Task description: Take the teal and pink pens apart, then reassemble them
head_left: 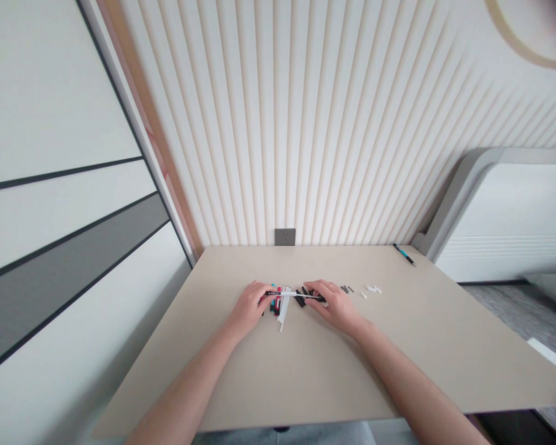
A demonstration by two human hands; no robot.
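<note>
My left hand [251, 304] is closed around the black end of a pen barrel [287, 294], whose white part points right. My right hand [334, 304] pinches a black pen piece [322, 299]; a thin white rod reaches from it toward the barrel. Whether rod and barrel touch, I cannot tell. Beneath and between the hands lie white sticks [283, 312], fanned slightly. Red, blue and black pen parts [277, 306] lie beside my left fingers. Black pen parts [300, 299] rest near my right fingertips, partly hidden by the hand.
Small dark pieces [347, 289] and small white pieces [373, 288] lie right of my right hand. A black and blue pen [404, 254] rests at the table's [445, 346] far right corner. Behind it all stands a ribbed wall with a socket [285, 237].
</note>
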